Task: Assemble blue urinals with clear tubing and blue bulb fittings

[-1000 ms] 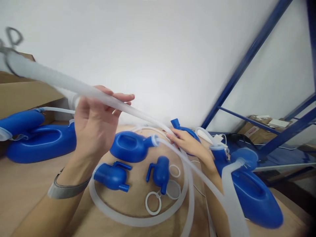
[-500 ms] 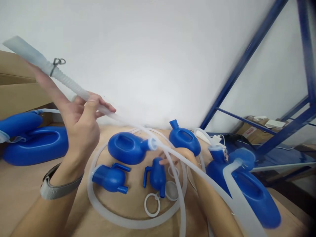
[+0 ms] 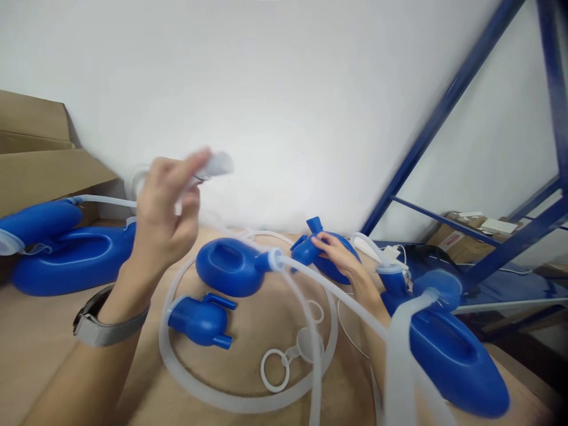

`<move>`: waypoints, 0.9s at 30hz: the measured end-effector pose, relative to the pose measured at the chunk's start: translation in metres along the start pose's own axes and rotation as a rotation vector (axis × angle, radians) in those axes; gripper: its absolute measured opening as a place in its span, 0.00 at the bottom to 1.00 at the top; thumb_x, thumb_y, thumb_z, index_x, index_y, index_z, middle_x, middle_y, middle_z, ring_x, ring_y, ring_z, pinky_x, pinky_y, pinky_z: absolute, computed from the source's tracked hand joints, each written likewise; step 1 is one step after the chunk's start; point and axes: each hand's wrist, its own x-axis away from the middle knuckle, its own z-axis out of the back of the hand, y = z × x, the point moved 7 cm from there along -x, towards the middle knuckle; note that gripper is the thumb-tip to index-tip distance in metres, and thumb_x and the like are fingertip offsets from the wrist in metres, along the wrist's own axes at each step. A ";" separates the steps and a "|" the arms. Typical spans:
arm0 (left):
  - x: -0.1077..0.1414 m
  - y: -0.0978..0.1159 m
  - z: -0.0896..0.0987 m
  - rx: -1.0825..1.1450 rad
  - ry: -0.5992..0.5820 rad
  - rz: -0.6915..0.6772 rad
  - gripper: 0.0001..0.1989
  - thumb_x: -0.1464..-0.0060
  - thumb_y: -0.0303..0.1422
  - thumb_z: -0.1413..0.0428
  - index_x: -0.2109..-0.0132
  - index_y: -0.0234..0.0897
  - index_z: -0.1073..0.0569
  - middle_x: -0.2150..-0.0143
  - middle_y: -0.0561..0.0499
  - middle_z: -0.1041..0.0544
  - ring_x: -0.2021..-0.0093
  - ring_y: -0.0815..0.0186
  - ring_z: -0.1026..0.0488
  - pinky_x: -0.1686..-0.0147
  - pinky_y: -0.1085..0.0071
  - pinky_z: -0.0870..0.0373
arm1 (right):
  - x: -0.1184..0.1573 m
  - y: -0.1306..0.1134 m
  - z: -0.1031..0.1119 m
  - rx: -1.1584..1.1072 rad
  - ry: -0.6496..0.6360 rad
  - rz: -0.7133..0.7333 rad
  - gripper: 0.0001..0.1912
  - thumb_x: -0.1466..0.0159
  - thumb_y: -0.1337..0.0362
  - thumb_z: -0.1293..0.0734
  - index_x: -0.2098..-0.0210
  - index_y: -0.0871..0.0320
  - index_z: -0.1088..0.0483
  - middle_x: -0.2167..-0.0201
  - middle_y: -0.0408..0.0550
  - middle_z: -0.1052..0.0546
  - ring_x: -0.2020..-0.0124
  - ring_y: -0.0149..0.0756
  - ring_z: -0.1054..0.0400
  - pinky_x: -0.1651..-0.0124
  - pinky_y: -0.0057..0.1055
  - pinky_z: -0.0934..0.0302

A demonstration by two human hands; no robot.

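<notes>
My left hand (image 3: 166, 216) is raised at left centre, blurred, with bent fingers around the whitish end of a hose (image 3: 220, 164). Lower right, my right hand (image 3: 339, 257) grips a small blue spouted piece with a handle (image 3: 305, 251). That piece is in front of a blue bottle (image 3: 344, 273) with a flared neck. Between my hands lies another blue bottle (image 3: 226, 277), a translucent collar at its mouth. A second spouted blue piece (image 3: 199, 322) rests on the table below it. A translucent hose (image 3: 248, 404) loops around these things.
A white ring (image 3: 264, 378) with an attached clear cap (image 3: 309, 343) lies at front centre. Blue bottles with hoses stand at right (image 3: 465, 367) and left (image 3: 66, 266). A cardboard box (image 3: 48, 171) is at far left, a blue metal rack (image 3: 435, 124) at right.
The hose end in my left hand has swung from the upper left to the right. My right hand has lifted the spouted piece off the table, up and back beside the rear bottle.
</notes>
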 end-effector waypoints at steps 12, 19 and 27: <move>0.020 0.012 -0.057 -0.381 -0.532 -0.112 0.20 0.26 0.43 0.50 0.37 0.43 0.22 0.64 0.51 0.26 0.71 0.69 0.31 0.68 0.72 0.34 | 0.037 -0.089 0.011 -0.363 0.377 0.311 0.26 0.31 0.41 0.40 0.40 0.42 0.49 0.42 0.53 0.30 0.43 0.46 0.29 0.59 0.36 0.29; 0.017 0.028 -0.052 -0.332 -0.552 -0.147 0.19 0.27 0.41 0.49 0.41 0.40 0.19 0.65 0.50 0.25 0.73 0.70 0.31 0.71 0.73 0.35 | 0.050 -0.105 0.009 -0.285 0.426 0.349 0.26 0.31 0.42 0.43 0.38 0.43 0.47 0.38 0.55 0.31 0.40 0.49 0.30 0.57 0.37 0.29; 0.018 0.030 -0.057 -0.293 -0.665 -0.090 0.17 0.28 0.38 0.49 0.43 0.40 0.19 0.63 0.49 0.23 0.70 0.68 0.28 0.71 0.73 0.34 | 0.058 -0.114 0.011 -0.207 0.432 0.392 0.24 0.32 0.48 0.44 0.39 0.44 0.46 0.36 0.55 0.33 0.36 0.51 0.33 0.52 0.43 0.29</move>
